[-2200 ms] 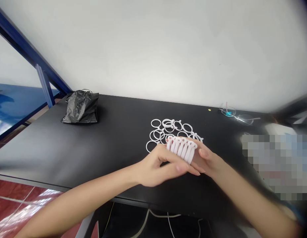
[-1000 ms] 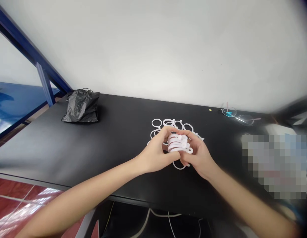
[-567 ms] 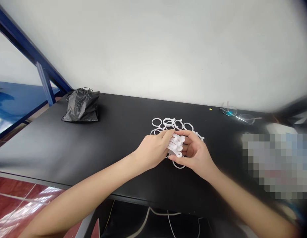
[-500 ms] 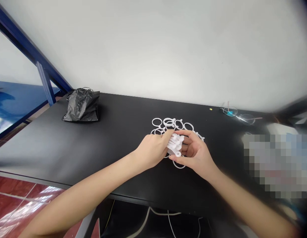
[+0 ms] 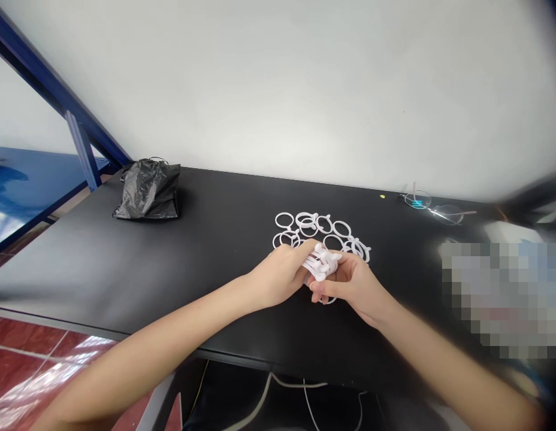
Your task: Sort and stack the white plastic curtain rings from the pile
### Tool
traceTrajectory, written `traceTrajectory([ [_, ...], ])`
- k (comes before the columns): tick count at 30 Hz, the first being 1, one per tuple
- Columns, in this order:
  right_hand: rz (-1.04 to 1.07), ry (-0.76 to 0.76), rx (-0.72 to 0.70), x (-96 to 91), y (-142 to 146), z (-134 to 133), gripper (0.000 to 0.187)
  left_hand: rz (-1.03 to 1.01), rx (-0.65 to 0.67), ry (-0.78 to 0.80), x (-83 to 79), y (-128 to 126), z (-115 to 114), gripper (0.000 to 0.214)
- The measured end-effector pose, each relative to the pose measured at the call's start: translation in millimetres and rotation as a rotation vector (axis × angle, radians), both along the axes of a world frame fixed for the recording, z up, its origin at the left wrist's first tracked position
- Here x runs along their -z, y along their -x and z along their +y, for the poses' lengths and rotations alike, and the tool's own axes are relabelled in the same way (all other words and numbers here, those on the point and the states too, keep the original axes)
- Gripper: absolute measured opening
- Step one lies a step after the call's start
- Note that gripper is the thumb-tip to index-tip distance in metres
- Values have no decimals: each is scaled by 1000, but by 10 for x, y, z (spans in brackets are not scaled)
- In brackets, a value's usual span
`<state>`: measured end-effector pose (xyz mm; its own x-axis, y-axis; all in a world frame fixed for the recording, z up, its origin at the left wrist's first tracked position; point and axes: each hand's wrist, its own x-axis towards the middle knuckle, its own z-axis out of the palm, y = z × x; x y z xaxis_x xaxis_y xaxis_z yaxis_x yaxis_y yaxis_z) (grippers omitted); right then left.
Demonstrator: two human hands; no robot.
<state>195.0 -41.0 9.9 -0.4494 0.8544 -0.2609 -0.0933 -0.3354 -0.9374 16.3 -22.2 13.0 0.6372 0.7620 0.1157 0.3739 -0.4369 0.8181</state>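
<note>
A stack of white plastic rings [image 5: 322, 263] is held between both my hands above the black table [image 5: 206, 251]. My left hand [image 5: 281, 276] closes on the stack from the left, fingers curled over its top. My right hand [image 5: 352, 282] cups the stack from the right and below, thumb pinching near its lower edge. Just behind my hands, several loose white rings [image 5: 314, 226] lie scattered flat on the table.
A crumpled black plastic bag [image 5: 147, 191] sits at the table's far left. A pair of glasses [image 5: 433, 206] lies at the far right near the white wall. A blue metal frame [image 5: 75, 137] stands left. Cables hang under the table's front edge.
The stack, fanned out along my right fingers earlier, has been gathered into a tight bundle. Both hands have closed in on it and sunk slightly toward the table.
</note>
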Motion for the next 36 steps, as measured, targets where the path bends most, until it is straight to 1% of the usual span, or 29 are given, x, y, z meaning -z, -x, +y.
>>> traceTrajectory([
  [2, -16, 15, -47, -5, 3, -5, 18, 44, 22, -21, -8, -6, -12, 28],
  [6, -49, 69, -92, -28, 26, -25, 20, 180, 55, -140, 7, -17, -35, 34],
  [9, -46, 46, -107, -46, 17, -22, 20, 218, 61, -229, 12, -12, -36, 34],
  [12, 3, -4, -152, -68, -25, 7, 20, 164, 63, -203, -13, 5, -19, 31],
  [14, 43, -29, -192, -85, -51, 27, 24, 133, 56, -164, -32, 16, -7, 30],
  [16, 57, -38, -215, -97, -58, 32, 28, 139, 45, -167, -37, 21, -1, 28],
  [18, 46, -27, -204, -99, -42, 20, 32, 159, 29, -219, -23, 22, -2, 27],
  [20, 29, -23, -162, -94, -12, -4, 35, 167, 14, -265, 4, 20, -6, 26],
  [24, 1, -62, -94, -81, 29, -41, 41, 177, 1, -295, 49, 19, 1, 27],
  [26, -6, -79, -90, -82, 27, -44, 42, 201, 5, -310, 54, 22, 10, 32],
  [29, -26, -86, -115, -93, 4, -29, 42, 208, 49, -293, 52, 34, 24, 44],
  [31, -37, -85, -155, -98, -16, -16, 38, 201, 84, -291, 53, 46, 29, 50],
  [34, -37, -82, -200, -94, -41, -3, 25, 180, 118, -307, 56, 62, 30, 57],
  [36, -21, -73, -204, -89, -51, -1, 21, 137, 142, -264, 48, 66, 30, 61],
])
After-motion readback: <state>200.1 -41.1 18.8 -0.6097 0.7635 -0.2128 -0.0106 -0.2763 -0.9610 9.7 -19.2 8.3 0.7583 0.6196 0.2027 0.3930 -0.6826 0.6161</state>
